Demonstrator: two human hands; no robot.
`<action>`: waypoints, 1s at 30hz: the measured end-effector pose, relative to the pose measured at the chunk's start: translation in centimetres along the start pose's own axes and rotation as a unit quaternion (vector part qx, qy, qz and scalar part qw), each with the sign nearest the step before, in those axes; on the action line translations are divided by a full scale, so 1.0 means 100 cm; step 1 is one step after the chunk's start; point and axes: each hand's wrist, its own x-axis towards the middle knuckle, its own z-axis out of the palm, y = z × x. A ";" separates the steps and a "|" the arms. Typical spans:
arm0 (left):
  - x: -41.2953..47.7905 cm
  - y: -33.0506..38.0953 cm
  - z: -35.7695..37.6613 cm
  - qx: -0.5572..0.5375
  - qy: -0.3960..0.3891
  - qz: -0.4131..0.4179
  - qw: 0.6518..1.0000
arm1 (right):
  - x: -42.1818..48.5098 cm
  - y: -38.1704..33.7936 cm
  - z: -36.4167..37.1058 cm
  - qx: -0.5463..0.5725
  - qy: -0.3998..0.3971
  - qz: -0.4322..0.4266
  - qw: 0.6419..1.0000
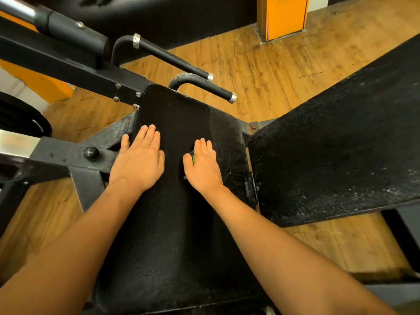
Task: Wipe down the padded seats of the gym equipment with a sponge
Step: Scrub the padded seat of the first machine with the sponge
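Both of your hands lie on the padded seat [177, 114], seen from the head camera. Your left hand [138, 160] rests flat near the seat's left edge, fingers straight and close together, grasping nothing. Your right hand [203, 164] is also released and flat, fingers straight, pressing down on the sponge [193, 158]. Only a thin green sliver of it shows, between your thumb and forefinger; the rest is hidden under your palm. The sponge sits on the seat about midway along it, just right of centre. The seat looks deep black to the left of your right hand and greyer and dusty along its right side.

To the right, a second black pad [336, 151] angles away, speckled with pale dust. At the far end of the seat, two black handles [204, 87] with metal end caps stick out to the right. The black steel frame [68, 153] runs off to the left. Below everything is the wooden floor [272, 71], and an orange post [284, 17] stands at the far side.
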 end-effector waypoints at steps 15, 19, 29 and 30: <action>0.002 -0.002 0.003 -0.004 0.006 0.022 1.000 | 0.015 0.005 -0.001 -0.011 0.007 0.017 1.000; 0.002 -0.002 0.000 0.003 -0.006 0.016 1.000 | -0.013 0.008 -0.001 0.000 -0.021 0.004 1.000; 0.000 0.002 -0.005 0.003 -0.019 0.012 1.000 | -0.035 0.010 0.002 -0.005 -0.027 -0.013 1.000; 0.000 0.001 -0.004 0.003 -0.018 0.013 1.000 | -0.034 0.009 0.002 -0.005 -0.026 -0.008 1.000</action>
